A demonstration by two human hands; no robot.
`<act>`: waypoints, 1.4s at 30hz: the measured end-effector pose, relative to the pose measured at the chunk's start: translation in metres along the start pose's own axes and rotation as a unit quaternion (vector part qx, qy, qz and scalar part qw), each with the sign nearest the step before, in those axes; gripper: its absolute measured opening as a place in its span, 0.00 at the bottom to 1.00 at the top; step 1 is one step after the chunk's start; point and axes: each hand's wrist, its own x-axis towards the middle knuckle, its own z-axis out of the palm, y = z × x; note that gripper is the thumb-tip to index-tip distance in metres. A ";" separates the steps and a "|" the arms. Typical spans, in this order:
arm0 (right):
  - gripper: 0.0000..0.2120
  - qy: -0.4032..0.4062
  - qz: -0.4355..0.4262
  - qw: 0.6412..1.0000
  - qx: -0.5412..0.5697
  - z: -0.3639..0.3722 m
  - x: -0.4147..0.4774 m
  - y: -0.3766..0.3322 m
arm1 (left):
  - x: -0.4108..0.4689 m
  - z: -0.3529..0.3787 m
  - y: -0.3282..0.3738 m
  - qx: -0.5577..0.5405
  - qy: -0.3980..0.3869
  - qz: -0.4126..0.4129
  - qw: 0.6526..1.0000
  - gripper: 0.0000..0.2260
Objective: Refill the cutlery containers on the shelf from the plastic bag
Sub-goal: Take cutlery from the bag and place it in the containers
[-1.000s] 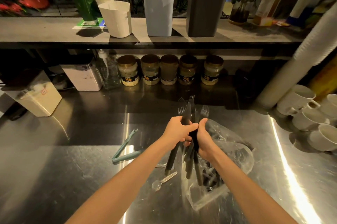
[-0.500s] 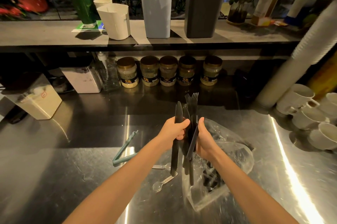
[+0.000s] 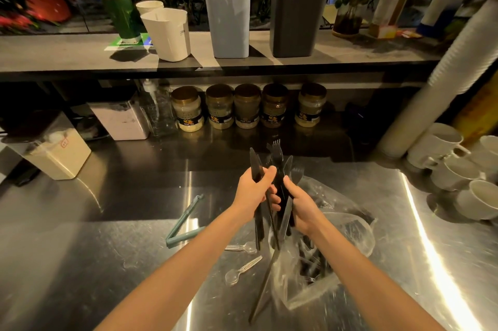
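- The left hand (image 3: 252, 192) and the right hand (image 3: 303, 205) are close together over the steel counter (image 3: 107, 249), in the middle on the near side.
- Both hands have their fingers curled round one bunch of black cutlery (image 3: 277, 161). It is knives and forks mixed, standing up with the tips at the top.
- The left thumb presses one knife at the left side of the bunch, so I think the person is sorting.
- The plastic bag (image 3: 350, 233) lies just right of the hands and partly under them. More black pieces are inside it.
- The cutlery containers stand on the far shelf (image 3: 54, 53). The white container (image 3: 227, 23) holds knives and the dark grey container (image 3: 296, 20) to its right holds forks.
- A tilted white tub (image 3: 168, 34) is on the left. I cannot see inside it.
- The handles fan out loosely below the hands, so a piece could slip and fall.
- One black knife (image 3: 262, 287) is already low, by the near side of the bag. I cannot tell if it is lying there or dropping.
- Knives and forks are mixed, so some could go in the wrong container.
- The shelf is far and high. A long reach could bump a tall container, and the tilted tub looks easy to knock over.
- Clear spoons (image 3: 242, 268) and a green bag clip (image 3: 183, 223) lie under the hands, so dropped pieces could land on them.
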 end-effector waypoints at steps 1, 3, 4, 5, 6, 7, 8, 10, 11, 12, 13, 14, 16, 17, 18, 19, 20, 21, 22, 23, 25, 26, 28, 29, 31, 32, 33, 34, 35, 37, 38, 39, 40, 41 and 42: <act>0.18 0.003 -0.016 1.000 -0.010 -0.002 0.002 0.001 | 0.002 0.000 -0.002 0.027 0.006 0.015 1.000 0.09; 0.18 0.013 -0.039 0.998 -0.040 -0.004 0.006 0.003 | 0.004 0.001 -0.006 0.062 0.028 0.049 0.996 0.08; 0.18 0.022 -0.044 0.997 -0.064 -0.005 0.007 0.004 | 0.005 0.002 -0.006 0.069 0.037 0.065 0.995 0.08; 0.17 0.034 -0.045 0.994 -0.088 -0.006 0.007 0.005 | 0.007 0.002 -0.006 0.077 0.045 0.079 0.993 0.07; 0.14 0.043 -0.047 0.992 -0.109 -0.006 0.007 0.006 | 0.009 0.003 -0.005 0.086 0.050 0.089 0.991 0.07; 0.11 0.055 -0.048 0.989 -0.128 -0.006 0.007 0.006 | 0.012 0.003 -0.006 0.094 0.056 0.095 0.989 0.06; 0.10 0.072 -0.046 0.985 -0.152 -0.005 0.007 0.005 | 0.015 0.002 -0.006 0.104 0.060 0.098 0.988 0.06; 0.08 0.114 -0.037 0.967 -0.224 0.000 0.007 0.002 | 0.018 0.003 -0.006 0.133 0.069 0.099 0.984 0.06; 0.08 0.127 -0.036 0.955 -0.265 0.001 0.008 0.002 | 0.020 0.003 -0.006 0.152 0.071 0.097 0.981 0.06; 0.09 0.127 -0.039 0.944 -0.303 0.004 0.009 0.003 | 0.022 0.004 -0.007 0.171 0.070 0.096 0.978 0.07; 0.13 0.119 -0.051 0.934 -0.332 0.004 0.010 0.004 | 0.024 0.005 -0.009 0.189 0.071 0.095 0.975 0.06; 0.17 0.108 -0.064 0.927 -0.352 0.004 0.010 0.006 | 0.026 0.005 -0.010 0.200 0.074 0.090 0.973 0.06; 0.22 0.095 -0.087 0.918 -0.374 0.007 0.010 0.009 | 0.029 0.005 -0.011 0.202 0.085 0.072 0.973 0.05; 0.23 0.090 -0.095 0.915 -0.380 0.007 0.009 0.009 | 0.030 0.004 -0.011 0.188 0.090 0.061 0.976 0.04; 0.25 0.088 -0.099 0.913 -0.386 0.006 0.010 0.009 | 0.030 0.003 -0.010 0.164 0.094 0.053 0.981 0.02; 0.26 0.086 -0.099 0.911 -0.391 0.005 0.010 0.009 | 0.029 0.002 -0.010 0.134 0.097 0.046 0.985 0.02; 0.26 0.085 -0.097 0.912 -0.389 0.004 0.009 0.008 | 0.029 0.001 -0.010 0.100 0.100 0.041 0.989 0.03; 0.26 0.084 -0.091 0.919 -0.375 0.003 0.008 0.007 | 0.029 0.000 -0.010 0.070 0.104 0.037 0.991 0.03; 0.25 0.079 -0.087 0.928 -0.354 0.001 0.008 0.006 | 0.028 -0.001 -0.010 0.042 0.108 0.033 0.993 0.03; 0.23 0.074 -0.083 0.936 -0.333 0.001 0.008 0.005 | 0.027 -0.001 -0.009 0.018 0.111 0.030 0.993 0.02; 0.20 0.058 -0.084 0.947 -0.304 0.002 0.006 0.000 | 0.024 0.000 -0.009 -0.023 0.116 0.028 0.993 0.02; 0.18 0.047 -0.083 0.950 -0.296 0.003 0.005 -0.003 | 0.024 0.000 -0.008 -0.046 0.120 0.027 0.991 0.01; 0.15 0.038 -0.076 0.952 -0.293 0.006 0.005 -0.008 | 0.024 0.001 -0.005 -0.093 0.126 0.030 0.987 0.01; 0.15 0.040 -0.068 0.951 -0.299 0.005 0.007 -0.010 | 0.025 0.002 -0.005 -0.102 0.128 0.037 0.986 0.01; 0.15 0.041 -0.047 0.951 -0.303 0.003 0.011 -0.013 | 0.027 0.002 -0.004 -0.092 0.132 0.054 0.985 0.02; 0.14 0.039 -0.032 0.953 -0.298 0.002 0.012 -0.016 | 0.028 0.003 -0.003 -0.077 0.137 0.065 0.985 0.03; 0.12 0.035 -0.012 0.954 -0.296 0.001 0.013 -0.019 | 0.029 0.003 -0.002 -0.059 0.148 0.078 0.984 0.04; 0.11 0.033 0.009 0.948 -0.316 0.000 0.012 -0.022 | 0.030 0.002 0.001 -0.045 0.167 0.086 0.981 0.05; 0.09 0.037 0.030 0.932 -0.359 -0.001 0.010 -0.024 | 0.034 0.000 0.003 -0.037 0.189 0.088 0.977 0.06; 0.05 0.043 0.059 0.908 -0.412 -0.005 0.006 -0.022 | 0.041 -0.009 0.013 -0.047 0.234 0.073 0.968 0.07; 0.04 0.043 0.064 0.917 -0.390 -0.009 0.006 -0.018 | 0.046 -0.015 0.018 -0.058 0.251 0.066 0.964 0.08; 0.05 0.046 0.067 0.936 -0.341 -0.014 0.005 -0.014 | 0.050 -0.022 0.024 -0.066 0.263 0.060 0.961 0.08; 0.08 0.049 0.067 0.957 -0.278 -0.018 0.006 -0.011 | 0.053 -0.029 0.029 -0.073 0.269 0.056 0.959 0.07; 0.11 0.055 0.064 0.973 -0.214 -0.022 0.007 -0.008 | 0.055 -0.035 0.035 -0.080 0.273 0.051 0.957 0.07; 0.13 0.058 0.065 0.984 -0.152 -0.025 0.007 -0.007 | 0.056 -0.040 0.040 -0.090 0.274 0.042 0.956 0.07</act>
